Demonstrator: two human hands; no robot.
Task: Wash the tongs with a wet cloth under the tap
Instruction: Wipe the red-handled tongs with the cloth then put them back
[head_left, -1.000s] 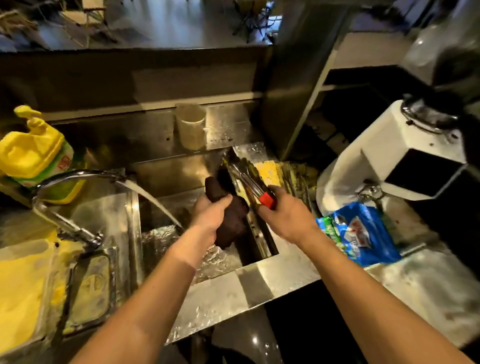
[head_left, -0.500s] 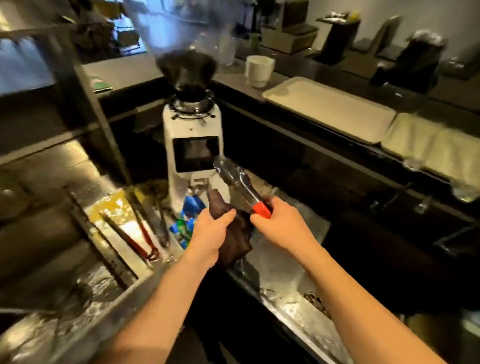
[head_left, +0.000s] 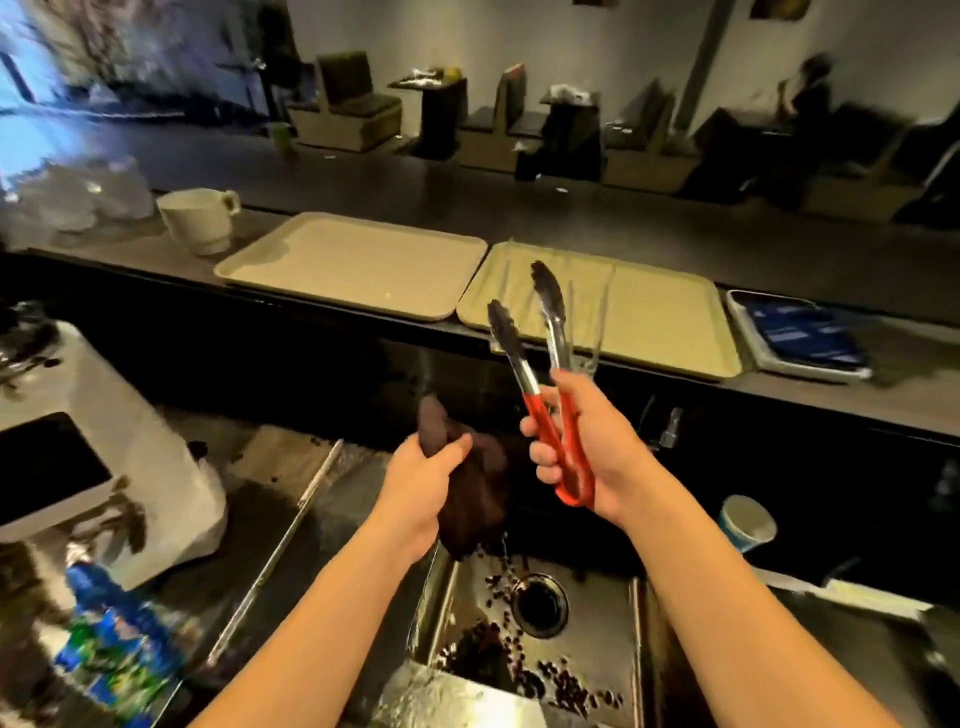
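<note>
My right hand (head_left: 587, 452) grips the red handles of the metal tongs (head_left: 524, 348). The tongs point up and away with their two arms spread apart. My left hand (head_left: 421, 483) clutches a dark brown wet cloth (head_left: 478, 499) that hangs down beside the tongs' handles. Both hands are above a small steel sink (head_left: 608, 670) with a round drain (head_left: 540, 605) and several dark coffee beans scattered in it. No tap or running water shows in this view.
Two beige trays (head_left: 353, 265) lie on the dark counter behind, a white cup (head_left: 200, 218) to their left. A white grinder (head_left: 104, 447) and blue packets (head_left: 114, 644) stand at left. A paper cup (head_left: 745, 522) sits at right.
The view has swung right, from the sink with the running tap to a second small sink. The tongs have sprung apart and now point upward; the cloth is off them.
</note>
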